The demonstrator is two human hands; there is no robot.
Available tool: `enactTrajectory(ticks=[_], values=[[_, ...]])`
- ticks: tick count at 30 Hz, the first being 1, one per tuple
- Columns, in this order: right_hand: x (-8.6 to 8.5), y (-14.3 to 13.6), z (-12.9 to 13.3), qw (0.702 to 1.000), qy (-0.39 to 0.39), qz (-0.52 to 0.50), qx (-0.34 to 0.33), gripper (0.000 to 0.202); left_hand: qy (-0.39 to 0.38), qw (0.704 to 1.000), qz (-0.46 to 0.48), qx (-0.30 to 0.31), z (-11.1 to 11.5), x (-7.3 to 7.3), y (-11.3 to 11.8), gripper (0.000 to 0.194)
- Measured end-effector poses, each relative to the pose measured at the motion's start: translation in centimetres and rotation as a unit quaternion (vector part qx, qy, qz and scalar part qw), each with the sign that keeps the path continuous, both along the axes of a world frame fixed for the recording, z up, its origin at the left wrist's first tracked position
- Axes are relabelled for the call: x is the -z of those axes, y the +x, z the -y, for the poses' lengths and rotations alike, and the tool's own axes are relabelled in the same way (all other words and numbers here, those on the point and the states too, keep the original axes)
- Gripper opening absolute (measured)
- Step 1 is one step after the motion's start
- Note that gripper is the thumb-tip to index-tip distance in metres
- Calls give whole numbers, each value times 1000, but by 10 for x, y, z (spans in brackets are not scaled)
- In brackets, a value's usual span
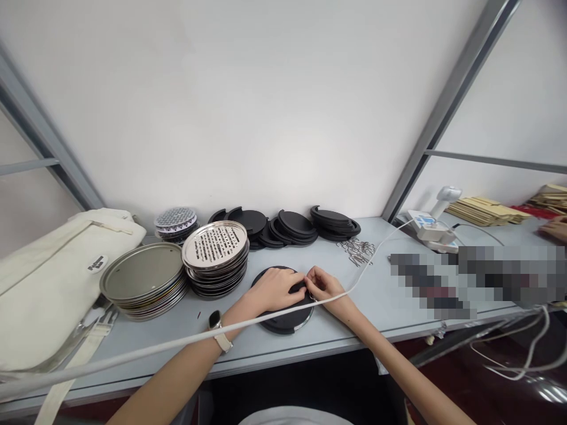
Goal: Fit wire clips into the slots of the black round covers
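A black round disc (283, 321) lies flat near the table's front edge, with a thin shiny rim showing at its lower right. Over its top rests my left hand (277, 289), fingers bent and pressing at the disc's right side. My right hand (326, 288) is closed in a pinch at that same edge, close to the left fingertips; a small shiny bit shows under it, too little to name. Behind are several black discs with raised rims (295, 224). A heap of small metal hooks (358, 251) lies to the right.
To the left stand a stack of metal plates with slotted tops (215, 245), a stack of olive-green round plates (142, 271) and a cream bag (57, 265). A white cable (177, 344) crosses before my forearms. At right are a white scanner (443, 203) and another person's hand (556, 229).
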State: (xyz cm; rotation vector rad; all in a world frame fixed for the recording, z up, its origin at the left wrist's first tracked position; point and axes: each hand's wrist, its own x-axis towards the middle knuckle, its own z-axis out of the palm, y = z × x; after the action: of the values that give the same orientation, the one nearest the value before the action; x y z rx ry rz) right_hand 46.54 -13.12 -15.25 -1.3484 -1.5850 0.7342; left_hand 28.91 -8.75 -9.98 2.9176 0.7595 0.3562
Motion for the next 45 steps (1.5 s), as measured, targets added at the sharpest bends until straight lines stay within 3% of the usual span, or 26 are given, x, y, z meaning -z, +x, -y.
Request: enactTrajectory(ticks=[4,9,13,18,26,31,33,39,45], values=[[1,1,0,1000,17,9,0,26,-3,1000,-2,-3,0,1,1,17],[7,5,-6,998,1,-58,9,33,-28,999,11,-33,4,-3,0,21],[7,7,-8,995,22,-94,26,36,-119,987,96,-50,2,-1,2,24],[3,6,-6,990,51,-131,29,33,-329,914,232,-42,-10,11,10,34],[-1,3,-2,987,53,-151,-21,26,-407,869,279,-40,-15,17,12,34],[-13,-1,7,993,62,-98,-37,25,-538,779,320,-32,-14,11,12,32],[-18,-3,11,995,54,-71,-45,23,-552,763,335,-40,-14,8,10,30],[-19,-3,14,999,49,1,-21,29,-552,754,354,-40,-15,8,11,29],[-19,0,12,996,84,7,-13,27,-533,774,340,-33,-15,15,15,34]])
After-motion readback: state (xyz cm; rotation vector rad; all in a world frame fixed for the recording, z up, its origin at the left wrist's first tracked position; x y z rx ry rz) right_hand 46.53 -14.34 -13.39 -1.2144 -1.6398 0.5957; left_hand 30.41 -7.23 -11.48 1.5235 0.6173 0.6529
